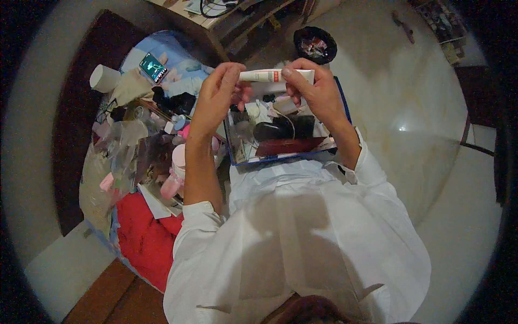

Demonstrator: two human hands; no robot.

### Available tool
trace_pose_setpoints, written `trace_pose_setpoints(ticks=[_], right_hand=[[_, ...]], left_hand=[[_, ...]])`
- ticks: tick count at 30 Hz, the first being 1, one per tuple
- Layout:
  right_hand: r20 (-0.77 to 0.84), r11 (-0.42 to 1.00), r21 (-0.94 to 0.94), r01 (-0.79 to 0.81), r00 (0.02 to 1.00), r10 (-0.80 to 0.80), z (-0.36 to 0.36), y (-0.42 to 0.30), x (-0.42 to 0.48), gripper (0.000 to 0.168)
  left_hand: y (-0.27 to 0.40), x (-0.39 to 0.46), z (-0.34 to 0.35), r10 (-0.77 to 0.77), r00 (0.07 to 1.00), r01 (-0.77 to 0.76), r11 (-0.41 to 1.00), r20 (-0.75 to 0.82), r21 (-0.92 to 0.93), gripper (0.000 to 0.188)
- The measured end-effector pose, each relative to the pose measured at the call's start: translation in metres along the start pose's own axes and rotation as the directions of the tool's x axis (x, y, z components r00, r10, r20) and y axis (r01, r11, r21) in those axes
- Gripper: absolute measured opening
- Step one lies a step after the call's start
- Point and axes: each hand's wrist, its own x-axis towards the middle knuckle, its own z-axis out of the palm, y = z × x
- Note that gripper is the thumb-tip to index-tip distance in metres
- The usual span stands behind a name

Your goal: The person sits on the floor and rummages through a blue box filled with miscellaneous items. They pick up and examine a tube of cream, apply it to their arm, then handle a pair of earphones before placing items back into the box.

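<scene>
A white squeeze tube [261, 75] with red and grey print is held level between my two hands. My left hand [222, 87] grips one end of it, and my right hand [311, 83] pinches it near the flat end. Below them a blue-edged box [232, 150] rests in front of my lap. Inside lie a black rounded object [271, 131], a dark red flat item [285, 146], a thin pale cable and several small items, partly hidden by my hands.
Left of the box are crumpled clear plastic [129, 133], a pink-lidded jar [179, 156], red cloth [141, 239], a white roll-shaped object [104, 78] and a lit phone [153, 68]. A black-lined bin [315, 45] with wrappers stands beyond my right hand, near a wooden desk [208, 20].
</scene>
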Motion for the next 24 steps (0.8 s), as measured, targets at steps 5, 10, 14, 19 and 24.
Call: trace_pose_setpoints(ticks=[5,10,14,19,24], right_hand=[[0.059,0.989,0.132,-0.07,0.996,0.063,0.003,0.01,0.005,0.021],[0.143,0.946,0.237,-0.219,0.971,0.189,-0.003,0.027,0.005,0.022],[0.127,0.956,0.139,-0.258,0.962,0.241,-0.018,0.037,0.012,0.024],[0.051,0.941,-0.289,-0.178,0.978,0.201,-0.053,0.063,0.027,0.026],[0.092,0.852,-0.521,-0.046,0.99,0.11,-0.049,0.081,0.028,0.027]], left_hand=[[-0.002,-0.003,-0.003,0.1,0.995,-0.104,0.957,0.031,0.272,0.027],[-0.015,-0.007,0.003,0.226,0.974,-0.215,0.934,-0.006,0.286,0.019],[-0.03,-0.002,0.006,0.226,0.972,-0.197,0.936,-0.068,0.292,0.02],[-0.065,-0.002,-0.009,0.284,0.907,-0.396,0.331,0.31,0.856,0.02],[-0.082,-0.013,-0.002,-0.1,0.898,-0.438,-0.133,0.428,0.889,0.02]])
